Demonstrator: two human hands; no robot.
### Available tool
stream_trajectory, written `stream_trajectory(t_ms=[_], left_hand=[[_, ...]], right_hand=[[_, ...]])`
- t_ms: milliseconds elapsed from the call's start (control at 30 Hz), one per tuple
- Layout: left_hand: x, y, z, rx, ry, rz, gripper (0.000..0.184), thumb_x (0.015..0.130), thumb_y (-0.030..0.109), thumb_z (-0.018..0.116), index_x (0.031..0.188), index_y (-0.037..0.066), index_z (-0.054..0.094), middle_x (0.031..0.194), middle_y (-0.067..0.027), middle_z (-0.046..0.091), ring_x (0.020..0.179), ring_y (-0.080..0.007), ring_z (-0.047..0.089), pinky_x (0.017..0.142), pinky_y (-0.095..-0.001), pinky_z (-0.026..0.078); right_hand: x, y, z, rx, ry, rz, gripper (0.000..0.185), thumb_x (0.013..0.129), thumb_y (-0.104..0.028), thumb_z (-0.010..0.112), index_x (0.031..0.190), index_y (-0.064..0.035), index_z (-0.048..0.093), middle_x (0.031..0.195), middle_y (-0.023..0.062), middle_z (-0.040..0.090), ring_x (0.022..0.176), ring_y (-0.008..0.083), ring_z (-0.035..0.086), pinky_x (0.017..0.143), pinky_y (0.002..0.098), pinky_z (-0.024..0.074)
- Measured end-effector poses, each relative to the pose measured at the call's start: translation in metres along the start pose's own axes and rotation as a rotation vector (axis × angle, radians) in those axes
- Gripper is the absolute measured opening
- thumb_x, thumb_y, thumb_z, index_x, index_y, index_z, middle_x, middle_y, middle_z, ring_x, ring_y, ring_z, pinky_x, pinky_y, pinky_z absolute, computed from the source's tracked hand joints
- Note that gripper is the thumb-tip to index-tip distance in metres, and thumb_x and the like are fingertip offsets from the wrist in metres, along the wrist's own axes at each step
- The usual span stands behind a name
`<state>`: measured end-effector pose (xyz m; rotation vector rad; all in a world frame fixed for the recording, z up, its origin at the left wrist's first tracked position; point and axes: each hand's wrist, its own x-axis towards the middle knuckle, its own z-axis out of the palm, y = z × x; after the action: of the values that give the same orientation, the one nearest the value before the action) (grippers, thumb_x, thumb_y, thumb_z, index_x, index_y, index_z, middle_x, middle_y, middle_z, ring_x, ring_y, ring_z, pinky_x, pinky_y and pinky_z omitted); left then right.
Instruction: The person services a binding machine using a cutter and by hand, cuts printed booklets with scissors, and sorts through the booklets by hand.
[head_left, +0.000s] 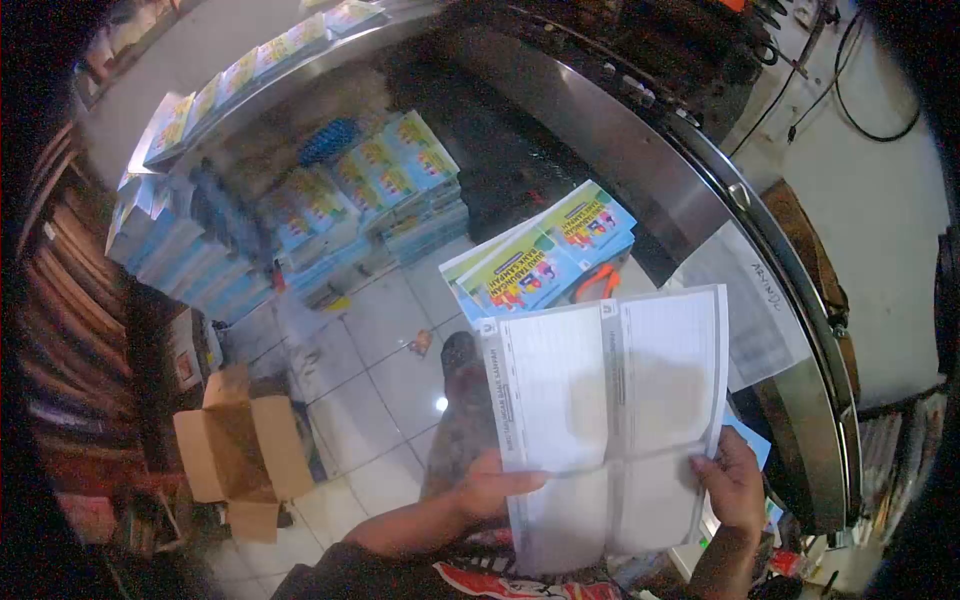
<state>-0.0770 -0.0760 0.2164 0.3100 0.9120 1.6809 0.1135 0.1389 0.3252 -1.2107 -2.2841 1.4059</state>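
Note:
A stack of white printed form sheets (560, 390) is held up in front of me, with grey title bands and ruled lines on it. My left hand (495, 485) grips its left edge, thumb on top. At the right edge, my right hand (732, 478) pinches the sheets with the thumb in front; its other fingers are partly hidden. Just beyond the sheets lie colourful booklet covers (545, 250), blue and yellow-green with cartoon figures. Orange-handled scissors (604, 282) rest beside these covers, partly hidden.
Stacks of similar covers (400, 165) stand on the left, beside taller bundles (190, 240). An open cardboard box (240, 450) sits on the tiled floor (375, 385). The curved metal-edged counter (700, 175) bears a handwritten paper (745, 300). A black cable (840, 100) lies at upper right.

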Motion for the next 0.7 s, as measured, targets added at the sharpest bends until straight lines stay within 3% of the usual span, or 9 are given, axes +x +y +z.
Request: stream_trajectory(t_ms=[167,233,267,333,367,400,500,633,700], left_hand=[[0.015,-0.018,-0.022,-0.341,-0.132,-0.04,0.047,0.088,0.007,0.055,0.131,0.001,0.041,0.123,-0.0146,0.054,0.112,-0.0247,0.053,0.095,-0.0387,0.042],[0.011,0.001,-0.027,-0.38,-0.167,-0.156,0.043,0.092,0.008,0.049,0.134,0.005,0.038,0.127,-0.0161,0.051,0.115,-0.0267,0.051,0.099,-0.0427,0.039],[0.012,-0.003,-0.036,-0.091,-0.095,-0.106,0.042,0.093,0.01,0.048,0.133,0.005,0.039,0.127,-0.0155,0.051,0.116,-0.0261,0.05,0.097,-0.0397,0.04],[0.009,-0.031,-0.064,0.197,-0.021,-0.056,0.041,0.093,0.012,0.047,0.133,0.006,0.04,0.127,-0.0149,0.05,0.117,-0.0256,0.049,0.095,-0.0367,0.04],[0.007,-0.049,-0.085,0.615,0.095,0.054,0.04,0.092,0.014,0.051,0.13,0.007,0.043,0.125,-0.0161,0.052,0.117,-0.0288,0.049,0.097,-0.0406,0.038],[0.006,-0.062,-0.1,1.032,0.214,0.168,0.04,0.09,0.016,0.054,0.128,0.007,0.046,0.122,-0.0173,0.054,0.116,-0.0321,0.048,0.1,-0.0446,0.036],[0.009,-0.071,-0.12,1.377,0.194,0.278,0.039,0.079,0.019,0.063,0.115,0.005,0.055,0.115,-0.0164,0.056,0.109,-0.0353,0.051,0.094,-0.0427,0.041],[0.017,-0.084,-0.13,1.581,0.146,0.381,0.039,0.075,0.019,0.064,0.111,0.005,0.057,0.115,-0.016,0.056,0.108,-0.0344,0.051,0.093,-0.045,0.04],[0.021,-0.084,-0.127,1.542,0.206,0.324,0.037,0.076,0.02,0.064,0.11,0.005,0.058,0.114,-0.0151,0.057,0.108,-0.0326,0.051,0.09,-0.0457,0.04]], right_hand=[[0.007,-0.002,-0.012,0.311,-0.032,0.085,0.029,0.074,-0.003,0.064,0.103,0.0008,0.057,0.092,0.0042,0.063,0.076,0.0132,0.056,0.069,0.0286,0.0462],[0.013,-0.02,-0.046,-0.07,0.183,0.112,0.035,0.075,-0.004,0.062,0.11,-0.0006,0.057,0.092,0.0041,0.062,0.073,0.0108,0.053,0.067,0.026,0.045],[0.02,-0.008,-0.076,-0.143,0.326,0.042,0.046,0.081,-0.007,0.057,0.126,0.0026,0.048,0.118,0.0142,0.058,0.105,0.0237,0.056,0.092,0.0355,0.0427],[0.031,-0.002,-0.171,-0.884,0.628,-0.243,0.044,0.088,-0.02,0.053,0.128,-0.0025,0.048,0.126,0.0156,0.052,0.113,0.0279,0.052,0.094,0.0387,0.0406],[0.037,0.001,-0.219,-1.223,0.876,-0.307,0.044,0.091,-0.027,0.051,0.13,-0.005,0.047,0.13,0.0162,0.05,0.117,0.03,0.049,0.095,0.0403,0.0395],[0.04,-0.024,-0.217,-1.225,0.875,-0.308,0.044,0.091,-0.027,0.051,0.13,-0.005,0.047,0.13,0.0162,0.05,0.117,0.03,0.049,0.095,0.0403,0.0395],[0.101,-0.134,-0.184,-0.896,1.226,-0.507,0.038,0.086,-0.02,0.055,0.113,0.0058,0.059,0.107,0.0261,0.061,0.096,0.0365,0.059,0.084,0.0428,0.0468],[0.225,-0.079,-0.213,-1.297,1.066,-0.794,0.035,0.089,-0.016,0.052,0.123,-0.0054,0.053,0.117,0.0161,0.056,0.109,0.0323,0.053,0.09,0.0371,0.042],[0.243,-0.079,-0.142,-1.148,0.833,-0.438,0.032,0.087,-0.012,0.052,0.118,-0.005,0.055,0.111,0.0158,0.057,0.105,0.0336,0.053,0.088,0.0379,0.043]])
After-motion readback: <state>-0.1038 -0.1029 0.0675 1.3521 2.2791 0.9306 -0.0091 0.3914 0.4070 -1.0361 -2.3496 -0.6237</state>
